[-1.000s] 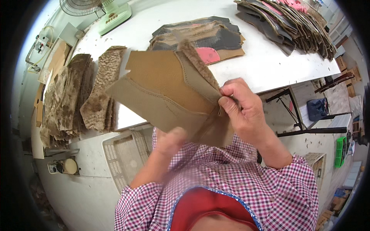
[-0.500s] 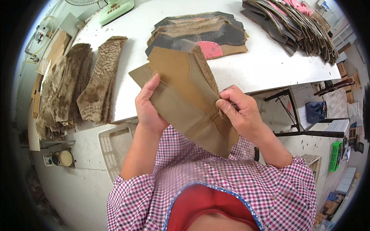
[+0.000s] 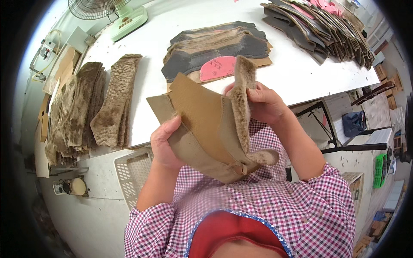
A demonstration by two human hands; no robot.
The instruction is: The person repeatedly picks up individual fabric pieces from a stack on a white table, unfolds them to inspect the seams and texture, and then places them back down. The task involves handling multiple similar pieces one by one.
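A stitched tan and olive piece, seemingly a fur-lined boot upper (image 3: 200,114), is held up in front of my chest. My left hand (image 3: 165,142) grips its left edge, thumb on the front face and the fingers behind. At the right side my right hand (image 3: 263,103) is closed on the brown fur lining (image 3: 241,114), which is folded outward along the edge. My right thumb lies over the fur, and most of the other fingers are hidden. A small tab (image 3: 241,168) shows near the lower edge.
On the white table (image 3: 152,47) are brown fur pieces (image 3: 75,107) at left, stacked uppers with a pink patch (image 3: 217,69) in the middle, and a dark pile (image 3: 320,32) at far right. A green fan base (image 3: 129,23) stands at the back. Below is a pale plastic crate (image 3: 133,176).
My right hand has moved up along the piece's right side, and the fur lining is now turned outward there. My left hand keeps its grip; the view has shifted slightly.
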